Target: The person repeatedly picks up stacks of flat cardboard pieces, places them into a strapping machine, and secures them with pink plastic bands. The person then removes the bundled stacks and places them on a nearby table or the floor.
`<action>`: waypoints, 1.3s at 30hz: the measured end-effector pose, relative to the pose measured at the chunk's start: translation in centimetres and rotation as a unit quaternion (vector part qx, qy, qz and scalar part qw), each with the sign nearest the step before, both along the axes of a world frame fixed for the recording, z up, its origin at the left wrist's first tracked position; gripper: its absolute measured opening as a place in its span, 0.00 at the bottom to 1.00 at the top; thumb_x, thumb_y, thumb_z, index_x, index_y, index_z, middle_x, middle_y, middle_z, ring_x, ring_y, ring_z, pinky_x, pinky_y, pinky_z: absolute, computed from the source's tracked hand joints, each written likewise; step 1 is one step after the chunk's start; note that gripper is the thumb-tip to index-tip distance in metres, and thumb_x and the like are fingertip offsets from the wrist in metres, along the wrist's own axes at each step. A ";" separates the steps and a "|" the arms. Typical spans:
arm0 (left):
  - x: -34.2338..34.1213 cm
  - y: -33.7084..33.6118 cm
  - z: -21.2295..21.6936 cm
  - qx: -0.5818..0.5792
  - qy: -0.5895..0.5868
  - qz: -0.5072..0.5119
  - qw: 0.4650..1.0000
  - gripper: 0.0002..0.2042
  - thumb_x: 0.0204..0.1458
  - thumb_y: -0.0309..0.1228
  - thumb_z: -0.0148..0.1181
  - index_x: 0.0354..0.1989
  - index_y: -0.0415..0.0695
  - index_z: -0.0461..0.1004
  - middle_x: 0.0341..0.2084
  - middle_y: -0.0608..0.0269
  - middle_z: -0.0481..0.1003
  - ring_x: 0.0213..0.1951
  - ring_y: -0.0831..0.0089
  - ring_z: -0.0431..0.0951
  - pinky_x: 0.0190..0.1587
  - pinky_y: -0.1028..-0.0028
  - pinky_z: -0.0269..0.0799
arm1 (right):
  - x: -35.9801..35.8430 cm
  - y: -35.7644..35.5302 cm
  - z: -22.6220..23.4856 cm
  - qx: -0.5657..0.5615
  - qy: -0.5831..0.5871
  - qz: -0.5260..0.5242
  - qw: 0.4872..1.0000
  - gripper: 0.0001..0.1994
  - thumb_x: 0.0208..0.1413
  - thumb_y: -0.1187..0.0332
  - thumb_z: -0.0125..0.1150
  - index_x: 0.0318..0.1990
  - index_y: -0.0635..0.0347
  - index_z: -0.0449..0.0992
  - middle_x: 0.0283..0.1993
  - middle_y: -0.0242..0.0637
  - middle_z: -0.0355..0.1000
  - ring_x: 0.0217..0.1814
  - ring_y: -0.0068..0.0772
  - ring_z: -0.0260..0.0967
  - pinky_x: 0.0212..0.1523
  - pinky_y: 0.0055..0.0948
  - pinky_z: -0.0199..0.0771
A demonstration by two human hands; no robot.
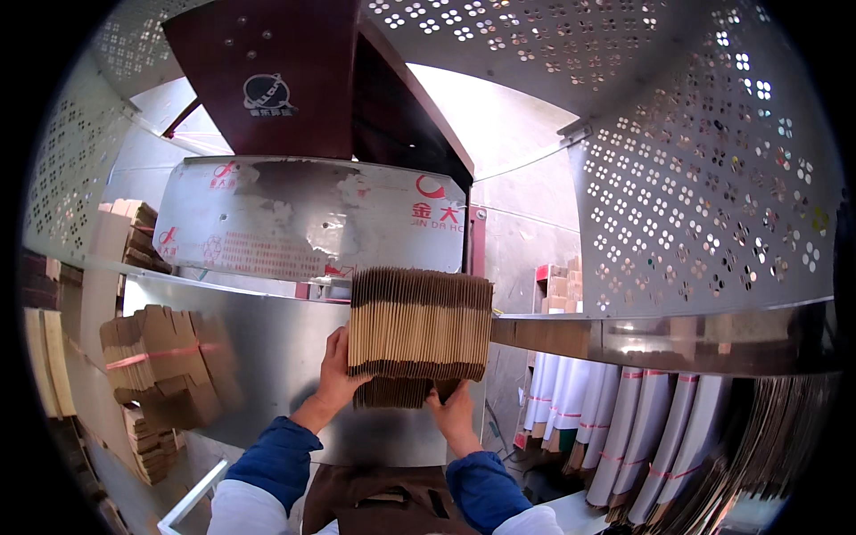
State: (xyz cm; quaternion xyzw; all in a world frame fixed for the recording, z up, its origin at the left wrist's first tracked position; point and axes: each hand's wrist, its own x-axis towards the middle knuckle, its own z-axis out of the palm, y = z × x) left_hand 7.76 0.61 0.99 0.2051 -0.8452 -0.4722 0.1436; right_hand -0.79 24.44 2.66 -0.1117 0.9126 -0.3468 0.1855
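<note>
Both hands are holding up a thick stack of flat brown corrugated cardboard blanks (419, 325), which is sitting just in front of the person's chest against the shiny sheet-metal face of the machine (276, 357). The left hand (337, 374) is pressing against the stack's left lower edge, fingers curling up around the side and gripping it. The right hand (455, 408) is cupping the stack from underneath, fingers closing on the bottom flaps. Both forearms, in blue cuffs over white sleeves, are rising from the lower edge and angling inward toward the stack. Perforated metal guard panels (713, 178) are arching overhead. A bundle of brown folded cartons tied with red string (160, 357) is lying to the left, and white-edged bundled sheets (642, 428) are standing to the right.
</note>
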 end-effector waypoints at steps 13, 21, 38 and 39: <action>-4.7 -1.2 0.1 0.010 0.095 0.072 0.993 0.44 0.34 0.39 0.77 0.61 0.40 0.58 0.53 0.52 0.66 0.58 0.57 0.66 0.57 0.64 0.67 | -4.2 -0.3 -2.1 0.034 0.054 0.051 0.997 0.31 0.53 0.62 0.60 0.55 0.72 0.52 0.34 0.64 0.72 0.38 0.70 0.69 0.37 0.57 0.69; -5.8 -1.7 0.0 0.028 0.086 0.062 0.994 0.42 0.36 0.38 0.76 0.60 0.39 0.59 0.54 0.50 0.65 0.58 0.54 0.65 0.59 0.61 0.64 | -5.7 -1.2 -1.5 0.017 0.022 0.046 0.999 0.31 0.53 0.62 0.60 0.55 0.71 0.51 0.35 0.65 0.72 0.38 0.71 0.68 0.38 0.58 0.67; -5.4 -2.4 -2.0 0.000 0.036 0.002 0.999 0.43 0.37 0.41 0.73 0.62 0.43 0.57 0.60 0.46 0.58 0.58 0.46 0.65 0.58 0.60 0.67 | -5.8 -0.8 -2.2 0.033 0.031 0.089 0.995 0.32 0.53 0.64 0.59 0.57 0.72 0.50 0.31 0.65 0.71 0.35 0.72 0.67 0.36 0.58 0.67; -5.4 -2.3 -2.0 0.003 0.038 0.003 0.999 0.43 0.37 0.41 0.73 0.62 0.43 0.57 0.60 0.46 0.58 0.58 0.45 0.65 0.58 0.60 0.67 | -5.8 -0.8 -1.9 0.032 0.022 0.084 0.996 0.33 0.53 0.64 0.59 0.58 0.72 0.49 0.31 0.65 0.71 0.35 0.72 0.67 0.36 0.58 0.67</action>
